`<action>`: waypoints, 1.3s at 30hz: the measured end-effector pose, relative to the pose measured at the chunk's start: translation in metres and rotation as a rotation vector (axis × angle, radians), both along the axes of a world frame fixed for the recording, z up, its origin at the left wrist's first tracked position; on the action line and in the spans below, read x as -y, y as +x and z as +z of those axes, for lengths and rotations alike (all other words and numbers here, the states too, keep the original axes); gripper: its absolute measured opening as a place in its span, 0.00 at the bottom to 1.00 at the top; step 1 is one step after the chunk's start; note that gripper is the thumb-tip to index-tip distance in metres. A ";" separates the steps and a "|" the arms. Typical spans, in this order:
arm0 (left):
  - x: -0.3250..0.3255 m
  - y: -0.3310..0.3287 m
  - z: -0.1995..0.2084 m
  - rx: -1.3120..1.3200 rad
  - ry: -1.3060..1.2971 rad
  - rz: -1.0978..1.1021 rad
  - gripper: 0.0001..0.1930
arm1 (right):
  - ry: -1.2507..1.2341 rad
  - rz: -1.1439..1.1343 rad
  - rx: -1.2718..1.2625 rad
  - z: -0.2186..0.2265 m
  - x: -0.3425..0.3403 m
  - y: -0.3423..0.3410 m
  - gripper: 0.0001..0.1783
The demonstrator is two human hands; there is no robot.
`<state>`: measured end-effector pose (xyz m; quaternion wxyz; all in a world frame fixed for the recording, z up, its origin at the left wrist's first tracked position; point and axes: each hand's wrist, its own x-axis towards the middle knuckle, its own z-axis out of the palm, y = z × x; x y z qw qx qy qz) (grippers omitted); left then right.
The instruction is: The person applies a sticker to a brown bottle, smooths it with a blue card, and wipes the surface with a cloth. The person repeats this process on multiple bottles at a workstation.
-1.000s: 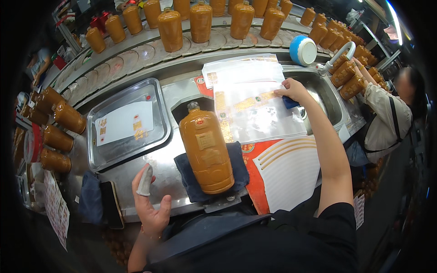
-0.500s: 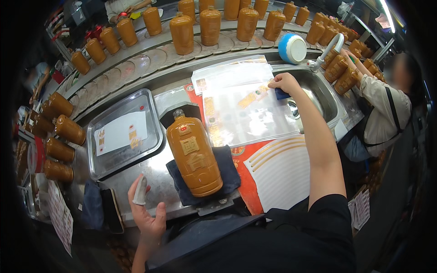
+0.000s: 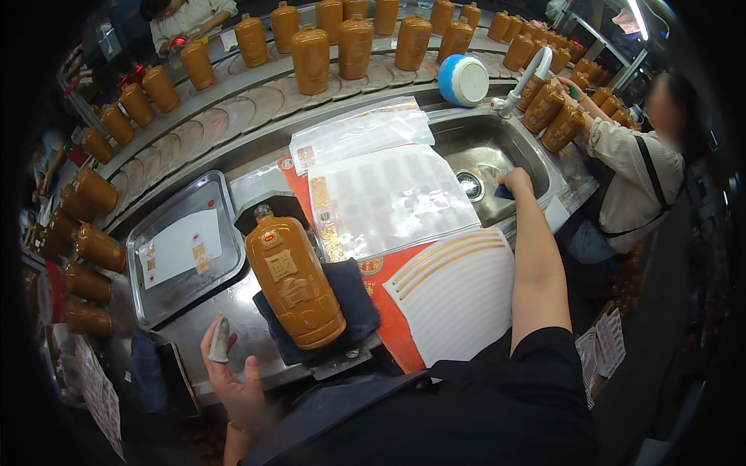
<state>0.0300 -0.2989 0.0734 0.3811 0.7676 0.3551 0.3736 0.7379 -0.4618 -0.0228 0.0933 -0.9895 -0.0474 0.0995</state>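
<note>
The right hand (image 3: 514, 183) dips over the rim of the steel sink (image 3: 536, 159), and its fingers cover most of a dark blue thing (image 3: 503, 192), too little showing to say what it is. The left hand (image 3: 237, 380) sits low by the counter edge, its wrist cut off by the bottom of the frame. The brown bottle (image 3: 295, 283) lies across a dark cloth (image 3: 353, 303) and hides the middle of it. At the left rim, the row of brown jars (image 3: 85, 283) bends off into dark blur.
</note>
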 end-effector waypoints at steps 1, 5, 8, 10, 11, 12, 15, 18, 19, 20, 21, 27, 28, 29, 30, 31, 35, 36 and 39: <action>0.001 0.000 0.000 -0.013 0.000 -0.003 0.31 | -0.058 -0.047 0.036 0.005 0.001 -0.020 0.26; -0.004 0.009 0.004 -0.003 0.008 -0.065 0.30 | -0.038 0.022 0.129 0.044 0.016 -0.020 0.21; -0.010 0.012 0.006 0.034 0.032 -0.059 0.31 | 0.075 0.263 0.256 0.085 0.001 -0.031 0.13; -0.012 0.016 0.009 0.054 0.062 -0.041 0.32 | 0.209 0.426 0.230 0.117 -0.018 -0.060 0.13; -0.013 0.020 0.010 0.042 0.072 -0.062 0.32 | 0.304 0.507 0.186 0.128 -0.023 -0.075 0.13; -0.014 0.024 0.011 0.031 0.079 -0.087 0.32 | 0.396 0.584 0.142 0.141 -0.024 -0.093 0.13; -0.013 0.034 0.010 -0.018 0.104 -0.177 0.35 | 0.613 0.703 0.020 0.172 -0.036 -0.171 0.09; -0.011 0.042 0.019 -0.041 0.163 -0.236 0.35 | 0.707 0.765 -0.090 0.191 -0.039 -0.234 0.08; -0.012 0.045 0.019 -0.016 0.161 -0.251 0.34 | 0.713 0.790 -0.090 0.200 -0.037 -0.255 0.07; -0.013 0.047 0.023 -0.003 0.164 -0.268 0.34 | 0.693 0.805 -0.102 0.207 -0.036 -0.274 0.07; -0.016 0.051 0.029 0.014 0.161 -0.289 0.34 | 0.672 0.819 -0.109 0.216 -0.034 -0.291 0.06; -0.031 0.088 0.065 0.101 0.188 -0.505 0.36 | 0.872 0.967 -0.179 0.253 -0.030 -0.375 0.05; -0.029 0.095 0.066 0.110 0.188 -0.509 0.39 | 0.875 0.982 -0.203 0.260 -0.030 -0.385 0.04; -0.027 0.107 0.065 0.173 0.100 -0.558 0.41 | 0.871 0.973 -0.211 0.269 -0.025 -0.395 0.04; -0.029 0.115 0.067 0.146 0.089 -0.626 0.40 | 0.908 0.961 -0.163 0.275 -0.022 -0.406 0.05; -0.030 0.118 0.067 0.108 0.079 -0.678 0.39 | 0.926 0.973 -0.167 0.275 -0.020 -0.410 0.05; -0.025 0.098 0.055 0.135 -0.331 -0.643 0.22 | 1.031 0.957 -0.210 0.260 -0.007 -0.412 0.07; -0.025 0.092 0.052 0.194 -0.310 -0.606 0.15 | 1.054 0.935 -0.244 0.254 -0.005 -0.412 0.07; -0.021 0.063 0.044 0.292 -0.408 -0.490 0.14 | 1.093 0.838 -0.425 0.227 -0.004 -0.416 0.05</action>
